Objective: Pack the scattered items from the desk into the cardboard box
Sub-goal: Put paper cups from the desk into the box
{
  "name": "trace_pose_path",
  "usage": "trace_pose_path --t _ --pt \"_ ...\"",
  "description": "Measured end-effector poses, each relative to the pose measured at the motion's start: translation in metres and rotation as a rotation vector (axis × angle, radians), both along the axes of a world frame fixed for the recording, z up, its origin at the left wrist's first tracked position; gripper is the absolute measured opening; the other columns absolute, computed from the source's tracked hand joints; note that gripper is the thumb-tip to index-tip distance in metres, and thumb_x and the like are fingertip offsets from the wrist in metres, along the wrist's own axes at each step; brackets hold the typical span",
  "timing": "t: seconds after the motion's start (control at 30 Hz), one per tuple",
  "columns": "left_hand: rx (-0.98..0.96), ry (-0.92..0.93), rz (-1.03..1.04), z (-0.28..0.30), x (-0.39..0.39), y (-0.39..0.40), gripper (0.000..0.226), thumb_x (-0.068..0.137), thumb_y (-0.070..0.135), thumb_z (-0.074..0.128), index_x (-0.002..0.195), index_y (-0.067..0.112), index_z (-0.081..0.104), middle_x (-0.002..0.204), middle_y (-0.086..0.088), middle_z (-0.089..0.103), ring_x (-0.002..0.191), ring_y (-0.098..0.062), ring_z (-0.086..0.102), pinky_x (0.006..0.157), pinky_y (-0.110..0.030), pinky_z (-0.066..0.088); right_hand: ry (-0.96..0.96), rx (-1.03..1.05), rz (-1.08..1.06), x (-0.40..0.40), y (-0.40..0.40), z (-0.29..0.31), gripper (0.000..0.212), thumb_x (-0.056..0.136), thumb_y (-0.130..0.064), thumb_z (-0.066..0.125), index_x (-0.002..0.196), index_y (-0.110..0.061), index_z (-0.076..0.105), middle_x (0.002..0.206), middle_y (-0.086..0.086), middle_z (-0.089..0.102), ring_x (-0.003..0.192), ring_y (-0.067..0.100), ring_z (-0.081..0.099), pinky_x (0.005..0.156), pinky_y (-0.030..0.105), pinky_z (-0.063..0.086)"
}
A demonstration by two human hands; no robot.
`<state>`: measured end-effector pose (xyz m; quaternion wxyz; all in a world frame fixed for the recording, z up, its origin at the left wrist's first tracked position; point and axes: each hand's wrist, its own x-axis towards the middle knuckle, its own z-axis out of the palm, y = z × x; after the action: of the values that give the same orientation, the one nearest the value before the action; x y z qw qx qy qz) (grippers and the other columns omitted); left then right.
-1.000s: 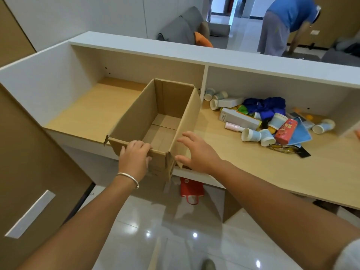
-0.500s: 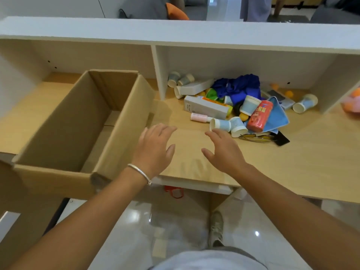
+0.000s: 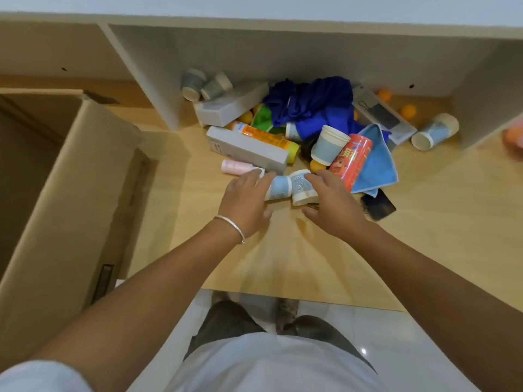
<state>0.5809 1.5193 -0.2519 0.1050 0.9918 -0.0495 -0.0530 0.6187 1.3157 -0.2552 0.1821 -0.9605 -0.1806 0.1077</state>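
Observation:
The open cardboard box (image 3: 70, 179) stands at the left of the wooden desk (image 3: 283, 250). Scattered items lie piled in the right bay. Two blue-and-white paper cups lie on their sides at the front of the pile, one on the left (image 3: 280, 188) and one on the right (image 3: 302, 188). My left hand (image 3: 246, 199) reaches in with straight fingers touching the left cup. My right hand (image 3: 331, 205) has its fingers spread against the right cup. Neither hand has closed round a cup.
Behind the cups lie a long grey box (image 3: 249, 148), an orange tube (image 3: 266, 137), a pink roll (image 3: 236, 166), a red can (image 3: 353, 159), a blue cloth (image 3: 376, 162), dark blue fabric (image 3: 311, 106) and more cups (image 3: 328, 145). A white divider panel (image 3: 147, 80) separates the bays.
Both hands left the box and moved right and forward across the desk to the two lying cups. The view swung down and right, so the box now sits at the left edge.

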Motion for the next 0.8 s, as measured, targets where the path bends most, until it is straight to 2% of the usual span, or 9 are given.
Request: trace_pose_path --t 0.13,0.23,0.33,0.43,0.6,0.7,0.8 --pt "0.044 0.033 -0.059 -0.017 0.032 0.0 0.085 0.066 0.034 0.081 0.139 0.024 0.039 0.132 -0.008 0.048 0.122 -0.028 0.045 0.095 -0.04 0.04 0.049 -0.104 0.043 0.016 0.011 -0.012 0.08 0.082 -0.027 0.071 0.148 -0.027 0.027 0.154 0.006 0.023 0.138 0.027 0.026 0.1 0.045 0.041" --pt "0.067 0.109 -0.075 -0.029 0.042 0.005 0.079 0.069 0.031 0.077 0.138 0.024 0.039 0.128 -0.005 0.051 0.118 -0.026 0.048 0.089 -0.038 0.04 0.057 -0.148 0.036 0.023 0.022 -0.019 0.079 0.084 -0.016 0.067 0.149 -0.029 0.024 0.155 0.007 0.022 0.139 0.028 0.027 0.096 0.045 0.043" --pt "0.065 0.142 -0.063 -0.033 0.042 0.009 0.066 0.076 0.026 0.07 0.136 0.024 0.042 0.121 -0.004 0.056 0.11 -0.026 0.054 0.08 -0.036 0.04 0.015 -0.145 0.015 0.026 0.031 -0.021 0.073 0.083 -0.008 0.065 0.146 -0.025 0.033 0.151 0.007 0.032 0.133 0.028 0.037 0.087 0.041 0.047" --pt "0.044 0.12 -0.052 -0.025 0.035 0.015 0.066 0.076 0.028 0.071 0.135 0.022 0.041 0.117 -0.004 0.056 0.103 -0.027 0.057 0.07 -0.034 0.035 -0.04 -0.085 -0.009 0.027 0.037 -0.019 0.065 0.08 -0.003 0.067 0.139 -0.018 0.046 0.143 0.008 0.044 0.124 0.029 0.046 0.082 0.04 0.047" --pt "0.026 0.014 -0.019 0.012 0.015 0.052 0.063 0.072 0.038 0.073 0.126 0.02 0.046 0.107 -0.003 0.058 0.092 -0.027 0.057 0.065 -0.033 0.031 -0.295 0.166 0.014 0.02 0.061 0.001 0.042 0.082 0.006 0.056 0.118 -0.013 0.065 0.116 0.008 0.066 0.105 0.029 0.06 0.072 0.039 0.054" --pt "0.034 -0.047 0.021 0.035 -0.001 0.077 0.057 0.069 0.034 0.072 0.119 0.018 0.051 0.103 -0.004 0.058 0.087 -0.028 0.055 0.064 -0.032 0.031 -0.249 0.13 0.051 0.018 0.083 0.008 0.036 0.085 -0.001 0.055 0.117 -0.016 0.065 0.114 0.007 0.066 0.104 0.03 0.059 0.071 0.042 0.053" --pt "0.01 -0.019 0.095 0.051 -0.019 0.102 0.056 0.072 0.035 0.07 0.122 0.02 0.049 0.108 -0.002 0.055 0.092 -0.025 0.054 0.067 -0.032 0.034 -0.042 -0.068 0.065 0.019 0.093 0.002 0.038 0.089 -0.021 0.058 0.127 -0.021 0.058 0.131 0.003 0.057 0.115 0.026 0.053 0.084 0.042 0.051"
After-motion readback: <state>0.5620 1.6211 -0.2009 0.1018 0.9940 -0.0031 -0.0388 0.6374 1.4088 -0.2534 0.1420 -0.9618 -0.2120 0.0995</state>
